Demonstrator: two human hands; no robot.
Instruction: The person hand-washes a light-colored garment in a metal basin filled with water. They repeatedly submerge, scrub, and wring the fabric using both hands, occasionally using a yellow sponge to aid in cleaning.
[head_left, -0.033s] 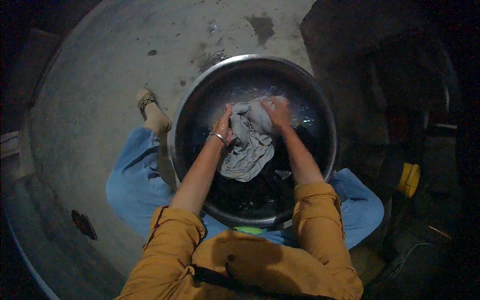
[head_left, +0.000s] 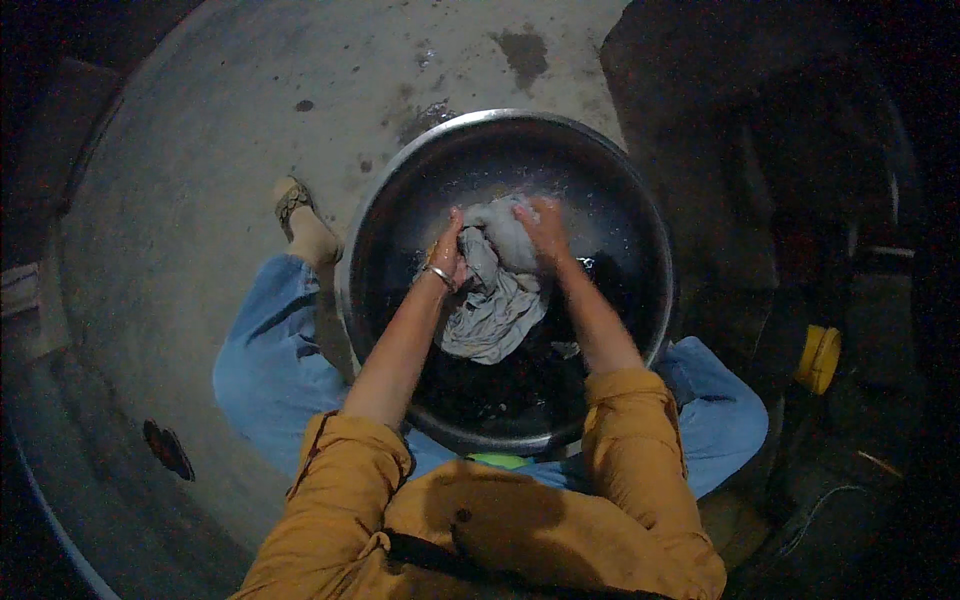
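- We see a grey cloth [head_left: 497,325] bunched mid-basin; the round metal basin [head_left: 510,150] surrounds it.
- Our left hand [head_left: 448,258], at the cloth's nine o'clock, touches it; we cannot tell whether it grasps.
- Our right hand [head_left: 545,232], blurred, covers its one-to-two o'clock edge; grip unclear.
- Our shoe [head_left: 292,198]: basin's ten o'clock.

Forearms [head_left: 393,345] forward, right fingers [head_left: 524,214] blurred

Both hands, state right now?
Left hand: at the grey cloth's edge, grip can't be told.
Right hand: on the cloth, blurred; open or closed can't be told.
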